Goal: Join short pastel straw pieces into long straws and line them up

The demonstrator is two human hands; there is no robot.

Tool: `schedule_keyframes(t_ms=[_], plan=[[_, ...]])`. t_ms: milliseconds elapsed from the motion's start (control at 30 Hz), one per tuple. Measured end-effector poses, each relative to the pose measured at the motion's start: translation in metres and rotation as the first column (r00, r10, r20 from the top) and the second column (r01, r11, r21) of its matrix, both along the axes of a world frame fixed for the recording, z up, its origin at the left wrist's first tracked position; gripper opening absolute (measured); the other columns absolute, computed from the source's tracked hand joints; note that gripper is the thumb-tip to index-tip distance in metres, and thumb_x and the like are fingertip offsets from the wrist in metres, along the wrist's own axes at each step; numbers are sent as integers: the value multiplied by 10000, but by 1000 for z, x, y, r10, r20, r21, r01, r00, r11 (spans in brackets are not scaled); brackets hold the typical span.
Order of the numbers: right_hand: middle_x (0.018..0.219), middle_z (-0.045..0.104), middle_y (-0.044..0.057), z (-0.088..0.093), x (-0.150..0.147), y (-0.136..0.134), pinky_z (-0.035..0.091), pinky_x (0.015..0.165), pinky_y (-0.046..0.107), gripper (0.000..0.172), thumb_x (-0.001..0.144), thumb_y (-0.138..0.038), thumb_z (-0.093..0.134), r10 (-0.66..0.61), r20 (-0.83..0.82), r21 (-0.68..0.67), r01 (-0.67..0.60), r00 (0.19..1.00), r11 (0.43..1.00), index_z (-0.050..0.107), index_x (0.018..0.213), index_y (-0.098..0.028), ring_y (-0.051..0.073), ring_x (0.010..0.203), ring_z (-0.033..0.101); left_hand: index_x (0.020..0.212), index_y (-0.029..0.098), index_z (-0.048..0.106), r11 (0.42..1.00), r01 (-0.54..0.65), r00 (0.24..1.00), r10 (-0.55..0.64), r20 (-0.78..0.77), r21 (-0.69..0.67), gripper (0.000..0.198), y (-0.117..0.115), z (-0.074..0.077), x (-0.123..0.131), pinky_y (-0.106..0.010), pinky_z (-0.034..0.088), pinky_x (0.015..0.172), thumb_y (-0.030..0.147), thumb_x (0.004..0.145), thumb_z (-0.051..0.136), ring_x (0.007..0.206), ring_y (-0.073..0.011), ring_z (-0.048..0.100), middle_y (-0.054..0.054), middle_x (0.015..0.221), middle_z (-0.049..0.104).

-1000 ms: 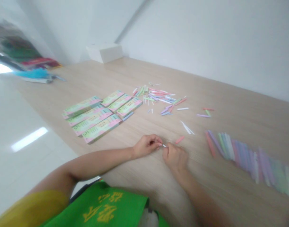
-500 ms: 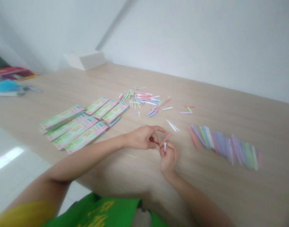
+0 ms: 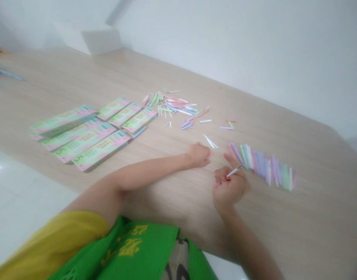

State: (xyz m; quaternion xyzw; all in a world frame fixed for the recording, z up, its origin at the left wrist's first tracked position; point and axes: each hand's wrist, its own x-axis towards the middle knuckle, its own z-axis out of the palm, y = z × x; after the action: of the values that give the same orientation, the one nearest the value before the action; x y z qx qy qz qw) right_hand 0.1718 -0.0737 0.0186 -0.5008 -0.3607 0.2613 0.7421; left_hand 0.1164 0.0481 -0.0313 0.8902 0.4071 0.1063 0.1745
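My left hand point(image 3: 198, 154) is closed, palm down, just above or on the table. A small bit of a pink stick point(image 3: 210, 154) shows at its fingertips. A few thin white sticks point(image 3: 210, 141) lie just beyond that hand. To the right, my right hand point(image 3: 230, 186) has its fingers curled round a slim white stick point(image 3: 235, 170), which points up and to the right. One finger of this hand extends forward, near a slanting row of pastel sticks point(image 3: 267, 167). Motion blur hides the finer detail of both hands.
Several green and pink boxes point(image 3: 93, 146) lie side by side at the left, with a blue stick point(image 3: 139, 132) by them. Behind the hands is a loose heap of coloured sticks point(image 3: 180, 105). A white box point(image 3: 102, 39) stands against the wall.
My hands, close together before, have moved apart. The pink stick, formerly by the right hand, now shows at my left fingertips. The white stick stays in my right hand, which has shifted right.
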Motion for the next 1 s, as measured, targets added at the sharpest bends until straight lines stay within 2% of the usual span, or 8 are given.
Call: schedule_keyframes(t_ms=[67, 133, 233, 333, 467, 533, 833, 1000], plan=[[422, 274, -95, 1, 3, -6, 240, 414, 217, 312, 677, -174, 361, -33, 20, -37, 34, 999, 999, 639, 816, -148, 81, 378, 227, 884, 87, 654, 999, 11, 999, -9, 53, -36, 322, 0, -3, 13, -428, 440, 870, 381, 881, 522, 1114, -332, 521, -201, 993, 665], [423, 295, -85, -2, 6, -10, 216, 405, 217, 192, 678, -175, 362, -64, 49, -90, 68, 997, 994, 552, 656, -181, 82, 377, 245, 757, 91, 632, 962, 1, 959, 76, 274, -271, 260, 2, -7, 19, -435, 405, 923, 293, 883, 529, 1151, -331, 494, -208, 952, 662], [414, 300, -67, -15, 10, -15, 180, 404, 233, 177, 689, -179, 348, -61, 156, -199, 92, 986, 976, 353, 517, -219, 91, 385, 269, 618, 135, 557, 798, 137, 806, 254, 534, -587, 230, 7, -12, 11, -381, 422, 899, 232, 818, 614, 1032, -290, 574, -157, 819, 662], [425, 346, -44, -34, 9, -14, 210, 440, 259, 217, 716, -192, 338, 27, 355, -318, 94, 934, 943, 348, 501, -222, 110, 426, 324, 672, 146, 537, 702, 278, 730, 288, 619, -655, 227, 9, -13, -12, -332, 469, 796, 274, 857, 564, 879, -220, 637, -133, 833, 678], [447, 369, -34, -56, -1, -1, 232, 484, 279, 231, 727, -190, 329, 160, 464, -379, 32, 871, 925, 339, 499, -227, 124, 461, 363, 791, 133, 541, 238, 749, 409, 570, 713, -619, 129, 1, -12, -50, -276, 470, 788, 251, 839, 566, 901, -168, 649, -178, 1088, 656], [443, 360, -37, -61, -8, 8, 226, 483, 282, 240, 737, -203, 324, 184, 442, -373, -6, 878, 928, 332, 500, -231, 123, 454, 355, 766, 129, 542, 100, 845, 324, 687, 651, -525, 127, -7, -11, -61, -260, 468, 795, 233, 804, 603, 904, -167, 650, -167, 1085, 656], [452, 390, -37, -60, -24, 13, 230, 474, 274, 249, 748, -225, 340, 198, 357, -373, -54, 913, 926, 371, 501, -219, 116, 454, 364, 690, 149, 489, 242, 869, 138, 717, 683, -431, 232, -37, 5, -60, -268, 449, 692, 309, 773, 635, 753, -162, 575, -70, 779, 576], [456, 398, -30, -68, -24, 10, 233, 472, 274, 266, 756, -242, 345, 175, 341, -354, -46, 924, 934, 367, 491, -224, 124, 465, 374, 686, 153, 469, 249, 844, 177, 706, 686, -474, 298, -45, 8, -59, -256, 419, 637, 363, 741, 672, 699, -152, 535, -62, 755, 550]])
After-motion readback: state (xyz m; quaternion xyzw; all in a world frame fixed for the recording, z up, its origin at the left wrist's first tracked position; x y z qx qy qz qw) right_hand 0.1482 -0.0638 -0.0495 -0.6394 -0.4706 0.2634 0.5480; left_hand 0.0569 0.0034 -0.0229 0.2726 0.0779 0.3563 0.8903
